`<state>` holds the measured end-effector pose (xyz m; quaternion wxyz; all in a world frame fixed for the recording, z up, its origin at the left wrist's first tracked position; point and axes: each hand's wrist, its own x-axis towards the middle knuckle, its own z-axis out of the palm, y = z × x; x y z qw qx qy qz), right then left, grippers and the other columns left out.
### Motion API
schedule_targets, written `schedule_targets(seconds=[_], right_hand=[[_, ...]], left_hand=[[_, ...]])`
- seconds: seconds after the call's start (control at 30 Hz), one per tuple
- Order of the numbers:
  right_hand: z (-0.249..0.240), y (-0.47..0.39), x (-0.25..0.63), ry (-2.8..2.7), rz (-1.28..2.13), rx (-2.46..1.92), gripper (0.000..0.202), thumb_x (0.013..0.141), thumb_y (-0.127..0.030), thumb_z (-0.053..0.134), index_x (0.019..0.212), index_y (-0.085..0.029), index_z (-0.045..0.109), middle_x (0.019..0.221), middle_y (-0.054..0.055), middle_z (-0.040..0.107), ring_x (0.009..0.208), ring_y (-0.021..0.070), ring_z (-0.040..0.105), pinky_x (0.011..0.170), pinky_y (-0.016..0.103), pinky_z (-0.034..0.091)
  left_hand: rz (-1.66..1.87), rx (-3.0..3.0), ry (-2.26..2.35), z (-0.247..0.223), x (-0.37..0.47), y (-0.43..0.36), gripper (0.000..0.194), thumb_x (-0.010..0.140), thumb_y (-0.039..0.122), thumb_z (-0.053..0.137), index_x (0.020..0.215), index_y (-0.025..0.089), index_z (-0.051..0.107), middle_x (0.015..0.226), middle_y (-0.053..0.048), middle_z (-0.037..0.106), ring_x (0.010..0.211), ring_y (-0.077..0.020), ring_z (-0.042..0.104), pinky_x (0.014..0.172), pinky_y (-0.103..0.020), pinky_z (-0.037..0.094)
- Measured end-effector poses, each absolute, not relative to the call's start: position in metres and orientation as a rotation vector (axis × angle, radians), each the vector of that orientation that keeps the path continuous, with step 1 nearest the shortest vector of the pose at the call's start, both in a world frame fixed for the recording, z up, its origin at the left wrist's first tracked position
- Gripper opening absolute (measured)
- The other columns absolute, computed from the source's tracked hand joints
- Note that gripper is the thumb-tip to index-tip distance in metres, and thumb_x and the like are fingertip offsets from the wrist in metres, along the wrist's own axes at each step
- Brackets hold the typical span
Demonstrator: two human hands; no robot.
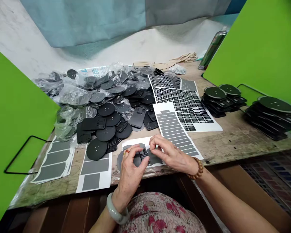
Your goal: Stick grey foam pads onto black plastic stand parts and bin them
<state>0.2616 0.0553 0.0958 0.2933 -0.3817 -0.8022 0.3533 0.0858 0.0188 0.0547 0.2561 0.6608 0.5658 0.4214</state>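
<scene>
While a large heap of loose discs [106, 110] waits on the desk [232, 142], finished stacks [220, 97] sit right; left hand [131, 168] and right hand [169, 152] pinch one small black part [144, 155] at the desk's near edge.

small black part [144, 154] half hidden under fingers, sticker print [184, 106] too small to read

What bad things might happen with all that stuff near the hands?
The small black part pinched between the left hand and right hand sits near the table edge, so it might drop off. The loose pile of black discs behind could slide onto the sticker sheet.
</scene>
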Motion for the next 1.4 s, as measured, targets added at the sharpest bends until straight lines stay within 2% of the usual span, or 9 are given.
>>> schedule_targets(seconds=[0.2,0.37,0.47,0.6,0.73,0.9,1.13,1.27,1.4], right_hand=[[0.096,0.047,0.244,-2.255,0.872,-0.952,0.014,0.087,-0.006,0.041,0.084,-0.019,0.045,0.088,0.004,0.047,0.083,0.0156,0.046,0.076,0.029,0.04],[0.095,0.046,0.239,-2.246,0.903,-0.95,0.013,0.086,-0.007,0.043,0.083,-0.018,0.046,0.088,0.004,0.048,0.083,0.0157,0.046,0.076,0.029,0.04],[0.091,0.045,0.236,-2.139,0.977,-0.97,0.009,0.086,-0.011,0.045,0.087,-0.019,0.049,0.09,0.004,0.049,0.083,0.0151,0.047,0.076,0.029,0.04],[0.077,0.043,0.233,-1.712,1.117,-1.158,0.01,0.086,-0.024,0.05,0.095,-0.02,0.051,0.087,0.001,0.051,0.077,0.0132,0.048,0.072,0.026,0.04],[0.064,0.04,0.229,-1.403,1.376,-1.166,0.018,0.08,-0.036,0.058,0.083,-0.019,0.052,0.073,-0.002,0.048,0.066,0.0111,0.045,0.062,0.024,0.037],[0.062,0.033,0.22,-1.299,1.497,-1.151,0.024,0.077,-0.038,0.063,0.075,-0.017,0.051,0.068,-0.003,0.048,0.062,0.0099,0.043,0.059,0.023,0.032],[0.056,0.032,0.211,-1.25,1.522,-1.133,0.024,0.077,-0.036,0.064,0.072,-0.016,0.052,0.066,-0.004,0.045,0.06,0.0087,0.037,0.056,0.023,0.029],[0.058,0.036,0.212,-1.301,1.51,-1.129,0.023,0.077,-0.035,0.063,0.071,-0.016,0.051,0.066,-0.003,0.045,0.061,0.0091,0.037,0.057,0.024,0.029],[0.061,0.042,0.214,-1.386,1.502,-1.116,0.023,0.076,-0.036,0.063,0.07,-0.016,0.053,0.07,-0.002,0.049,0.065,0.0106,0.04,0.061,0.025,0.032]], left_hand=[[1.156,1.789,1.555,0.057,0.079,0.015,0.006,0.078,0.022,0.058,0.083,0.022,0.061,0.113,-0.007,0.06,0.108,-0.0231,0.054,0.094,-0.041,0.038],[1.158,1.768,1.505,0.057,0.078,0.012,0.009,0.08,0.02,0.053,0.076,0.022,0.061,0.113,-0.007,0.059,0.11,-0.0221,0.053,0.095,-0.04,0.036],[1.23,1.657,1.504,0.056,0.076,0.014,0.008,0.078,0.02,0.055,0.073,0.021,0.061,0.11,-0.007,0.061,0.109,-0.0221,0.053,0.096,-0.039,0.035],[1.313,1.3,1.453,0.051,0.07,0.02,0.007,0.074,0.025,0.061,0.071,0.02,0.061,0.108,-0.007,0.063,0.107,-0.0226,0.054,0.097,-0.039,0.033],[1.334,0.857,1.308,0.048,0.065,0.024,0.016,0.069,0.033,0.067,0.07,0.018,0.059,0.111,-0.007,0.063,0.106,-0.0222,0.054,0.096,-0.037,0.033],[1.357,0.704,1.253,0.05,0.065,0.021,0.02,0.066,0.034,0.071,0.072,0.017,0.061,0.111,-0.006,0.063,0.105,-0.0197,0.052,0.098,-0.034,0.03],[1.355,0.765,1.3,0.046,0.063,0.023,0.019,0.068,0.035,0.068,0.072,0.018,0.062,0.11,-0.007,0.063,0.104,-0.0206,0.055,0.097,-0.037,0.034],[1.354,1.177,1.562,0.041,0.055,0.023,0.016,0.072,0.034,0.065,0.074,0.018,0.067,0.109,-0.01,0.063,0.106,-0.0239,0.055,0.096,-0.04,0.037],[1.408,1.513,1.824,0.037,0.035,0.02,0.025,0.08,0.03,0.057,0.1,0.019,0.067,0.113,-0.011,0.061,0.108,-0.0222,0.054,0.097,-0.039,0.038]])
